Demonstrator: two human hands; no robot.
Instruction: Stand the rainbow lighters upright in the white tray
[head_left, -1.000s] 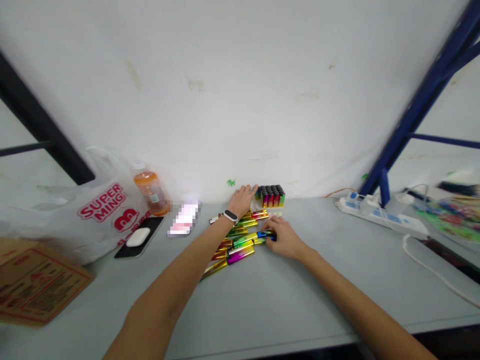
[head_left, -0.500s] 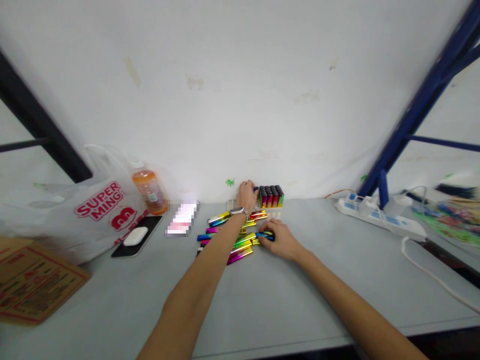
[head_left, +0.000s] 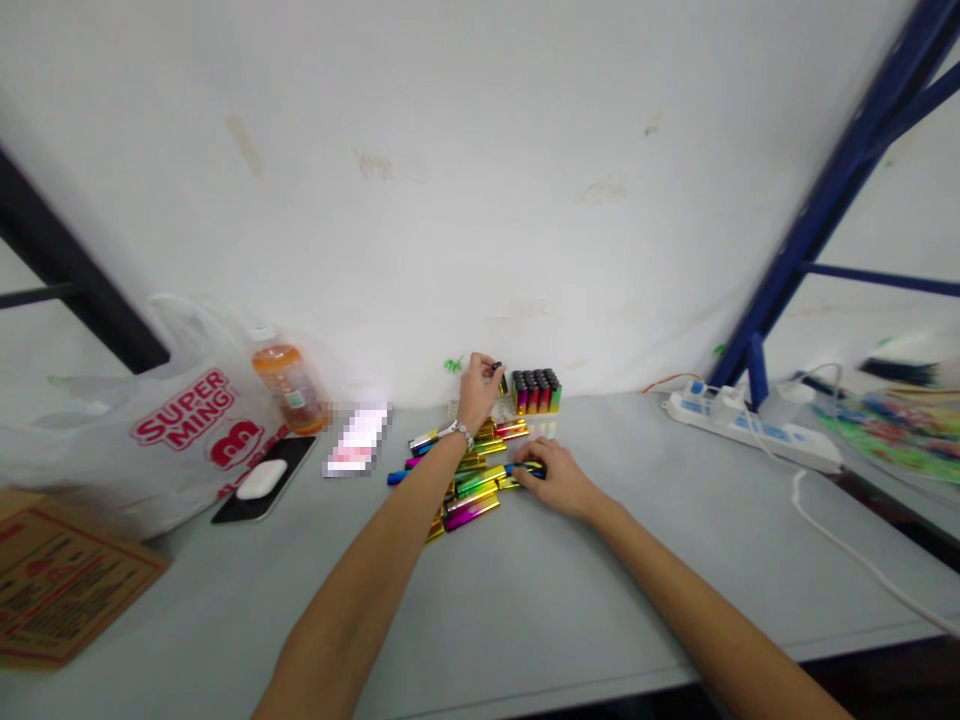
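Note:
My left hand (head_left: pixel 477 388), with a bracelet or watch at the wrist, is closed around a dark-topped lighter beside a clear tray, partly hidden by the hand. Upright lighters (head_left: pixel 536 392) with black tops and shiny bodies stand in rows just to the right of it. Nearer to me, my right hand (head_left: pixel 556 474) rests by the table with its fingers pinched on a blue and yellow lighter (head_left: pixel 519 469). Left of that hand lies a loose pile of shiny lighters (head_left: pixel 474 510) in gold, green, pink and blue, partly covered by my left forearm.
To the left are a phone (head_left: pixel 300 455) with a white case (head_left: pixel 262 479) on it, an orange bottle (head_left: pixel 289 382), a plastic bag (head_left: pixel 142 460) and a cardboard box (head_left: pixel 71 580). A lit, blurred-out screen (head_left: pixel 360 437) lies nearer. On the right is a power strip (head_left: pixel 750 428) with cables.
My left hand has lifted slightly, with the lighter held tilted near the standing rows. My right hand stays in nearly the same place by the pile. The view has shifted a little.

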